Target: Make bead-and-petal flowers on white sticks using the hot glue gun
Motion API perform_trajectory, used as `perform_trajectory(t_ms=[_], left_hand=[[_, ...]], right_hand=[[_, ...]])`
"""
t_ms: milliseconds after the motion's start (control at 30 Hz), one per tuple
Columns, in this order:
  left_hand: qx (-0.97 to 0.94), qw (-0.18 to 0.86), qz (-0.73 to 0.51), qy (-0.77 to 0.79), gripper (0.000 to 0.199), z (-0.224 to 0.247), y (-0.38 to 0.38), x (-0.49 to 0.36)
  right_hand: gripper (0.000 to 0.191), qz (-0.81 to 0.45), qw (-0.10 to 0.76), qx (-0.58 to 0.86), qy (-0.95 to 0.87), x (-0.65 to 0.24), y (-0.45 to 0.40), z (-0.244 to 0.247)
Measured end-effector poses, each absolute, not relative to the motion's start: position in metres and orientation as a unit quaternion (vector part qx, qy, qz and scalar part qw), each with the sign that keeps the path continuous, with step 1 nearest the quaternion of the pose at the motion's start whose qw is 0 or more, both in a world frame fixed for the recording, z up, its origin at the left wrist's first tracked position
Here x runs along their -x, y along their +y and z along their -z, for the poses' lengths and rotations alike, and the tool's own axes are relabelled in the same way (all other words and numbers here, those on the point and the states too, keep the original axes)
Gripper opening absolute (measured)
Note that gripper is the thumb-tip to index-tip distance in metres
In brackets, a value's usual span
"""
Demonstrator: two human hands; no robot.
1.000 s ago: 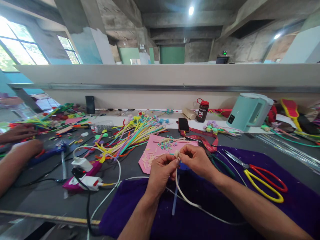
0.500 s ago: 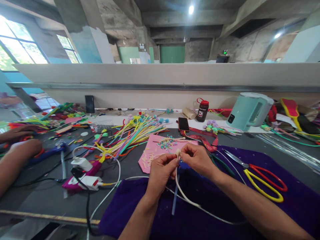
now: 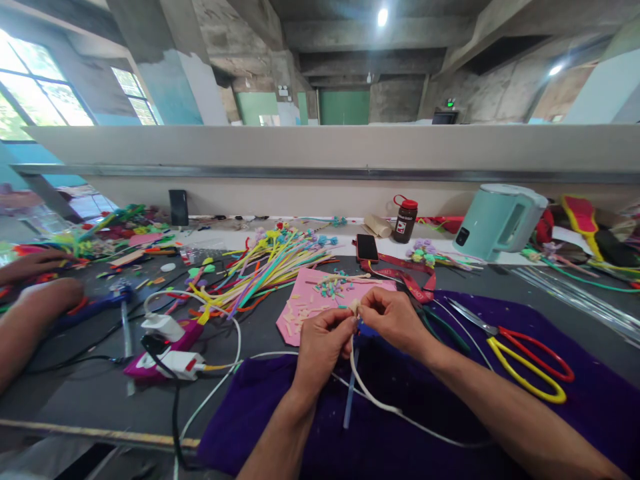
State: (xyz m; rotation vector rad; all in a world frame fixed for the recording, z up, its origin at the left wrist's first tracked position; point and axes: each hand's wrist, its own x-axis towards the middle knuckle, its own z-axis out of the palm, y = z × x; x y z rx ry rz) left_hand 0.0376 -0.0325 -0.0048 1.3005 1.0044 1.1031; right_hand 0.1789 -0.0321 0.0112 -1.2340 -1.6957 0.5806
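Observation:
My left hand [image 3: 323, 343] pinches a cream pipe cleaner [image 3: 361, 380] between thumb and fingers; its stem curves down over dark purple cloth [image 3: 260, 400]. At its top end, a small cream tuft [image 3: 355, 305] sits between the fingertips of my right hand [image 3: 395, 320], which is closed in a pinch. The fingers partly hide the tuft. Just below the hands a blue tool [image 3: 369, 329] shows, largely covered, with a translucent stick [image 3: 349, 400] near it. Behind the hands lies a pink sheet [image 3: 287, 327] scattered with short cream, teal and lilac pieces.
Red-and-yellow-handled scissors [image 3: 525, 363] and dark green-handled pliers [image 3: 445, 330] lie at right. Colourful pipe cleaners [image 3: 270, 267] spread behind a magenta power strip [image 3: 187, 337]. A phone [image 3: 367, 249], bottle [image 3: 405, 221] and kettle [image 3: 500, 223] stand farther back. Another person's hands [image 3: 50, 293] are at left.
My hands stay almost in place, with only slight finger movement at the tuft. At left, the other person's far hand has shifted a little.

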Motion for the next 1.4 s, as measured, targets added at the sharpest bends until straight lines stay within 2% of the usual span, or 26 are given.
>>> perform_trajectory(t_ms=[200, 367, 567, 800, 1000, 1233, 1400], left_hand=[[-0.52, 0.568, -0.496, 0.401, 0.018, 0.008, -0.028, -0.036], [-0.453, 0.637, -0.513, 0.354, 0.016, 0.009, -0.022, -0.03], [-0.398, 0.728, -0.479, 0.286, 0.017, 0.006, -0.02, -0.023], [-0.366, 0.742, -0.494, 0.267, 0.019, 0.006, -0.022, -0.023], [-0.358, 0.723, -0.526, 0.269, 0.022, 0.006, -0.021, -0.024], [-0.331, 0.727, -0.528, 0.288, 0.026, 0.01, -0.02, -0.025], [-0.345, 0.722, -0.521, 0.298, 0.026, 0.01, -0.02, -0.025]], right_hand=[[0.021, -0.252, 0.463, 0.495, -0.69, -0.183, -0.036, -0.018], [0.032, -0.241, 0.45, 0.503, -0.698, -0.19, -0.043, -0.028], [0.028, -0.337, 0.367, 0.465, -0.732, -0.176, -0.045, -0.016], [0.024, -0.419, 0.378, 0.445, -0.695, -0.164, -0.048, -0.005], [0.022, -0.375, 0.412, 0.443, -0.703, -0.161, -0.045, -0.002], [0.02, -0.29, 0.419, 0.468, -0.722, -0.16, -0.044, 0.001], [0.02, -0.283, 0.412, 0.475, -0.725, -0.159, -0.044, 0.003]])
